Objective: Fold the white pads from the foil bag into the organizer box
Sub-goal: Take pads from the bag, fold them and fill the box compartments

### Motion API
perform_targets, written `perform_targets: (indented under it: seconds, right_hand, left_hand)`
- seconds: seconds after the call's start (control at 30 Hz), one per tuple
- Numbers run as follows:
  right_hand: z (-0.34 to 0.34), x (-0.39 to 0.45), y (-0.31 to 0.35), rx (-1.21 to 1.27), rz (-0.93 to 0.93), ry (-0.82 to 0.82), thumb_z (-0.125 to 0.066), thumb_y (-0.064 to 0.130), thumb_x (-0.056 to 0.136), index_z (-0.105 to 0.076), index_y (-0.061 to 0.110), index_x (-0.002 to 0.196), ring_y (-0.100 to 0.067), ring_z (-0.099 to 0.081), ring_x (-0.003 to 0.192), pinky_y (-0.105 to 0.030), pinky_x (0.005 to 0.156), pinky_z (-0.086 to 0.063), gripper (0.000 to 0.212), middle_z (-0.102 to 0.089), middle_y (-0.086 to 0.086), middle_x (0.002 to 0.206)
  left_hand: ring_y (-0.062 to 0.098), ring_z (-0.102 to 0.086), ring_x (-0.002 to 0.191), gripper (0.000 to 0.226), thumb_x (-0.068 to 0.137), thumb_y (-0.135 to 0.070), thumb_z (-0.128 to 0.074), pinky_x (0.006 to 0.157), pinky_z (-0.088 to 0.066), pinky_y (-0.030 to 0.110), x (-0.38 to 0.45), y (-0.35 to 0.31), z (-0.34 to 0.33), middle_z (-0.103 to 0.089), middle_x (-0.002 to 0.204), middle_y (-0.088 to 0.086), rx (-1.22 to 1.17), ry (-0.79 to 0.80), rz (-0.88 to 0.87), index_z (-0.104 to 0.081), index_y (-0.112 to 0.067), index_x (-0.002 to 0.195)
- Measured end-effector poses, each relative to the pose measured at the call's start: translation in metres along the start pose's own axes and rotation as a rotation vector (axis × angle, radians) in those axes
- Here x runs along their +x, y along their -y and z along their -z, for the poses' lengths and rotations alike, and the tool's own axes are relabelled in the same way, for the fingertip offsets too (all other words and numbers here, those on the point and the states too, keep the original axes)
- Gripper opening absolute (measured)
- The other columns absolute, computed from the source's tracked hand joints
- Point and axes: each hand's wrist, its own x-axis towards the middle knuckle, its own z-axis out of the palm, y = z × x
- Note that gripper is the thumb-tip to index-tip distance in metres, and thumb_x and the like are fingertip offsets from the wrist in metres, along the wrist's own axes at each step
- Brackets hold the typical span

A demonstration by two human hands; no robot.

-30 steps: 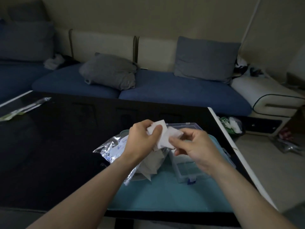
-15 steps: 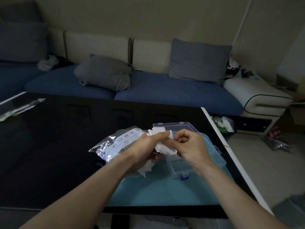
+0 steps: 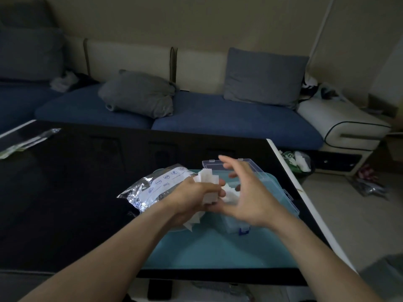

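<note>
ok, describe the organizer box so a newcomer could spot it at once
Find the black table in front of the blue sofa; a teal mat lies near its right edge. The organizer box sits on that mat, partly behind the right hand. It is clear plastic with a raised lid, unlike the crinkled foil bag to its left.
</note>
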Motion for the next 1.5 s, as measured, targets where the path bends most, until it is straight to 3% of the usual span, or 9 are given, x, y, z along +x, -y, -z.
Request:
perform_targets:
  seconds: [0.07,0.2,0.43,0.63,0.83,1.03,1.23,1.37,1.5]
  right_hand:
    - [-0.001,-0.002,0.003,-0.081,0.068,0.14,-0.095,0.032,0.061,-0.016,0.044,0.155,-0.001,-0.029,0.138,-0.021,0.107,-0.034,0.123,-0.025,0.016,0.153]
    - [-0.005,0.001,0.002,0.067,0.12,0.111,-0.097,0.02,0.056,-0.034,0.04,0.152,-0.001,-0.056,0.111,-0.026,0.092,-0.054,0.117,-0.049,0.023,0.125]
    - [0.001,0.0,-0.005,0.14,0.11,0.053,-0.097,0.02,0.06,-0.063,0.028,0.122,-0.003,-0.064,0.1,-0.02,0.081,-0.054,0.071,-0.064,0.014,0.112]
    - [0.006,-0.002,-0.004,0.072,0.067,0.139,-0.097,0.031,0.057,-0.052,0.036,0.137,0.001,-0.055,0.122,-0.034,0.108,-0.044,0.092,-0.059,0.02,0.13]
    - [0.005,-0.003,0.004,-0.028,0.084,0.172,-0.098,0.037,0.054,-0.036,0.038,0.15,0.002,-0.05,0.126,-0.022,0.105,-0.044,0.114,-0.052,0.021,0.139]
    - [0.002,-0.004,0.011,-0.006,0.176,0.011,-0.093,0.037,0.061,-0.054,0.034,0.138,0.0,-0.058,0.113,-0.031,0.095,-0.053,0.087,-0.059,0.02,0.12]
    - [-0.001,-0.003,0.013,-0.099,0.137,0.12,-0.095,0.037,0.058,-0.011,0.036,0.159,0.002,-0.049,0.115,-0.006,0.091,-0.04,0.131,-0.044,0.017,0.136]
    - [-0.01,0.0,0.013,-0.141,0.257,0.071,-0.091,0.026,0.061,-0.048,0.026,0.145,-0.005,-0.056,0.114,-0.03,0.097,-0.05,0.094,-0.053,0.011,0.131]
    - [-0.011,-0.002,0.016,-0.042,0.237,0.082,-0.089,0.028,0.066,-0.029,0.038,0.153,0.002,-0.056,0.119,-0.02,0.097,-0.049,0.107,-0.048,0.02,0.145]
  left_hand:
    - [0.02,-0.063,0.076,0.025,0.087,-0.005,-0.061,0.081,-0.049,0.037,-0.005,-0.003,-0.003,-0.063,0.087,0.011,-0.022,0.173,0.038,-0.063,-0.002,0.112]
    - [0.019,-0.066,0.08,0.013,0.089,-0.005,-0.056,0.066,-0.054,0.029,-0.014,-0.007,-0.013,-0.062,0.088,0.007,-0.176,0.367,0.099,-0.064,-0.012,0.098]
    - [0.024,-0.058,0.093,0.033,0.08,-0.02,-0.072,0.096,-0.043,0.043,-0.002,0.005,-0.011,-0.053,0.108,0.014,-0.275,0.291,0.097,-0.064,-0.012,0.111]
    - [0.021,-0.057,0.078,0.019,0.082,-0.014,-0.066,0.061,-0.052,0.029,-0.008,-0.002,-0.011,-0.051,0.079,0.005,-0.303,0.332,0.117,-0.058,-0.013,0.099]
    - [0.017,-0.06,0.07,0.03,0.082,0.002,-0.067,0.065,-0.052,0.027,-0.003,0.004,-0.014,-0.061,0.084,0.01,-0.208,0.221,0.066,-0.056,-0.004,0.109]
    - [0.018,-0.062,0.081,0.024,0.082,-0.018,-0.068,0.072,-0.05,0.031,-0.009,0.002,-0.012,-0.066,0.093,0.008,-0.088,0.317,0.16,-0.063,-0.016,0.105]
    - [0.019,-0.054,0.066,0.022,0.081,-0.005,-0.069,0.062,-0.048,0.025,-0.007,0.003,-0.012,-0.053,0.078,0.012,-0.12,0.222,0.089,-0.058,-0.007,0.101]
    - [0.035,-0.053,0.103,0.041,0.077,-0.004,-0.059,0.084,-0.044,0.039,-0.009,0.003,-0.014,-0.051,0.108,0.023,-0.119,0.311,0.079,-0.054,-0.004,0.117]
    - [0.02,-0.061,0.075,0.025,0.075,-0.009,-0.063,0.068,-0.052,0.03,-0.01,-0.003,-0.01,-0.052,0.09,0.015,-0.179,0.286,0.087,-0.055,-0.005,0.099]
